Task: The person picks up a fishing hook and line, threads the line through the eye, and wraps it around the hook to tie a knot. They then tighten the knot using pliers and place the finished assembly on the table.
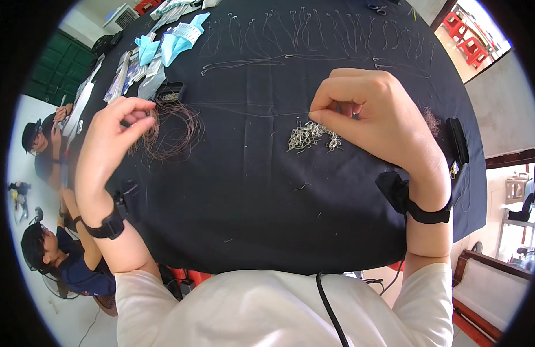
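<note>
1. Nearest, a dark cloth covers the tabletop (256,196), with a few tiny loose bits scattered on it.
2. The two hands are well apart. The right hand (371,107) pinches a thin line (267,116) between thumb and forefinger; whether a hook is in that pinch is too small to tell.
3. The left hand (114,130) has its thumb and forefinger close together; whether they grip the line cannot be told.
4. A heap of silvery hooks (311,137) lies just below the right fingertips. A loose coil of brown strands (163,151) lies beside the left hand.
5. The step seems to be drawing out one line; the next move probably calls for a steady pinch and gentle tension, without tangling.
6. Farther off, a small black box (181,91) sits beyond the coil, and many hooked lines (302,32) lie in a row.
</note>
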